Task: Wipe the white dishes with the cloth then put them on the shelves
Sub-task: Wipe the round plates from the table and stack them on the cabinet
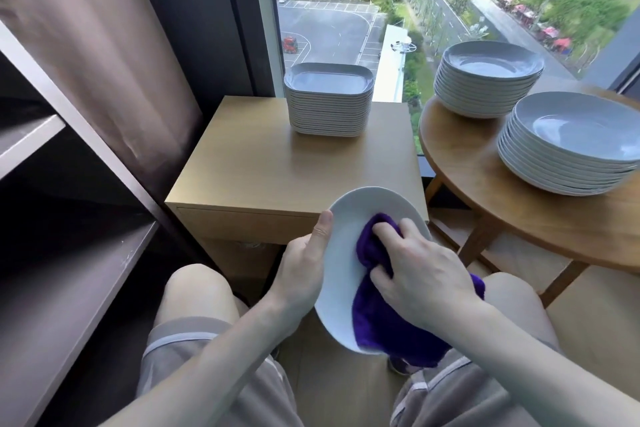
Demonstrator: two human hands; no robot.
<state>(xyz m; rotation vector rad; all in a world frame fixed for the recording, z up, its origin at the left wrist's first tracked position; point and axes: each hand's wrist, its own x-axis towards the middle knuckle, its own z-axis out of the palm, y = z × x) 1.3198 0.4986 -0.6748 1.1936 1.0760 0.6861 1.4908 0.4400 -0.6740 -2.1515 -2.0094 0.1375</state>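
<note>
A white plate (349, 218) is held tilted over my lap, in front of the wooden cabinet. My left hand (304, 260) grips its left rim, thumb on the upper face. My right hand (419, 270) holds a purple cloth (384, 322) bunched against the inside of the plate; the cloth's tail hangs over the plate's lower edge. A stack of rectangular white dishes (329, 104) stands at the back of the cabinet. Two stacks of round white plates, one farther (485, 80) and one nearer (568, 146), sit on the round table to the right.
Dark shelves (69, 270) run along the left, beside a brown curtain. The light wooden cabinet (277, 170) stands straight ahead, and the round wooden table (485, 191) is at the right. A floor-to-ceiling window lies behind both. My knees are below.
</note>
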